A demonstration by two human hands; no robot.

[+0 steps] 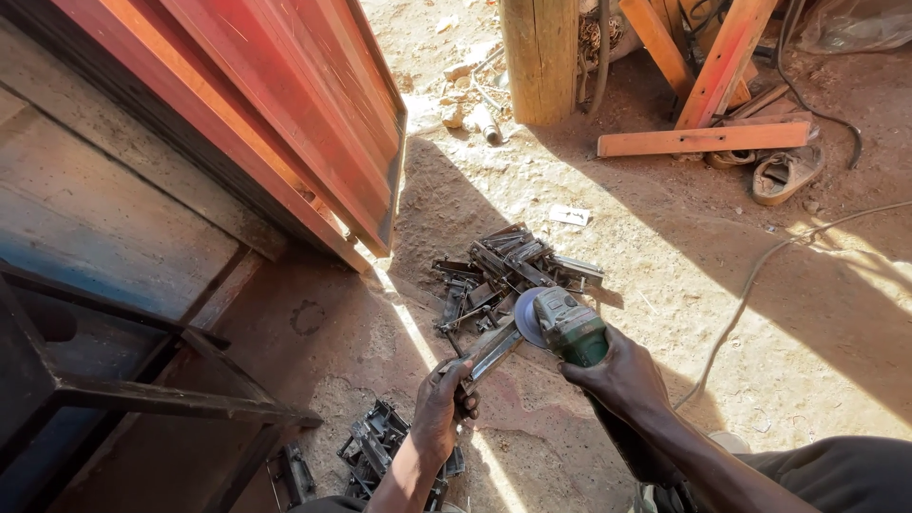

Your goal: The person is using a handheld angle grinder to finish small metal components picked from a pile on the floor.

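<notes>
Red steel door panels (285, 123) lean over the sandy ground (665, 275), and a dark angle-iron frame (142, 389) stands at the left. Between them lies a heap of small cut steel brackets (518, 266), with a second heap (380, 446) near the person's knees. The right hand (622, 375) is wrapped around the body of a green angle grinder (570, 328), whose disc (527, 316) sits right at the upper end of a short steel bracket (492, 350). The left hand (442, 408) is closed on that bracket's lower end, holding it up off the ground.

With nothing clamping the piece, I'd say the disc could snatch it and twist it out of those bare fingers, or kick the grinder toward the wrist. Sparks and grit would strike uncovered skin. The power cable (750, 285) trails loosely across the sand behind, easy to snag with a foot.
</notes>
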